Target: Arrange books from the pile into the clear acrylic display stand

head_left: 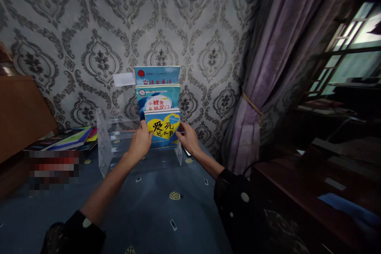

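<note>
Between my two hands is an upright book (162, 143) with a blue cover and a yellow heart. My left hand (142, 139) grips its left edge, thumb in front. At the right edge, my right hand (187, 138) is closed on the same book. Behind it, higher up, stands a blue book (141, 101) with a white title patch, and behind that a light blue book (163, 73) with red lettering. All are at the right part of a clear acrylic tiered rack (102, 143). Whether the held book rests on a tier I cannot tell.
Several books and magazines (71, 139) lie piled left of the rack, near a brown wooden box or cabinet (25, 115). A blue patterned cloth (149, 210) covers the table. Patterned wallpaper rises behind. A tied purple curtain (250, 107) hangs at right, beside a dark red surface (291, 190).
</note>
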Available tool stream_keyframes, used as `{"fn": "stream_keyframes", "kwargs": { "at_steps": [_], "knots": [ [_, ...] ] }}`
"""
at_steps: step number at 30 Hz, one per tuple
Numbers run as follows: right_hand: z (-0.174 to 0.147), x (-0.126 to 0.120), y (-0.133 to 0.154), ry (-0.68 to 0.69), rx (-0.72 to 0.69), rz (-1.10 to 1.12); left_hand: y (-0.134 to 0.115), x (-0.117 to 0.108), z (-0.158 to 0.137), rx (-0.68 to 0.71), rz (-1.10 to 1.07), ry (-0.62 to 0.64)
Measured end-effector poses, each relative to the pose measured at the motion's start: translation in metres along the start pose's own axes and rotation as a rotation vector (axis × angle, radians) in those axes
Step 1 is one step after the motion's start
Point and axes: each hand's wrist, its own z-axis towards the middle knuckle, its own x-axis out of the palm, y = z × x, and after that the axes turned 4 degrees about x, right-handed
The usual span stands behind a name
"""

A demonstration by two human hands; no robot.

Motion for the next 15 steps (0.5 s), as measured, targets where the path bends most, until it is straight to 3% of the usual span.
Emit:
{"fn": "stream_keyframes", "kwargs": {
  "at_steps": [15],
  "knots": [
    [0.010,0.000,0.008,-0.027,-0.043,0.046,0.001,-0.008,0.002,0.020,0.004,0.056]
  ]
}}
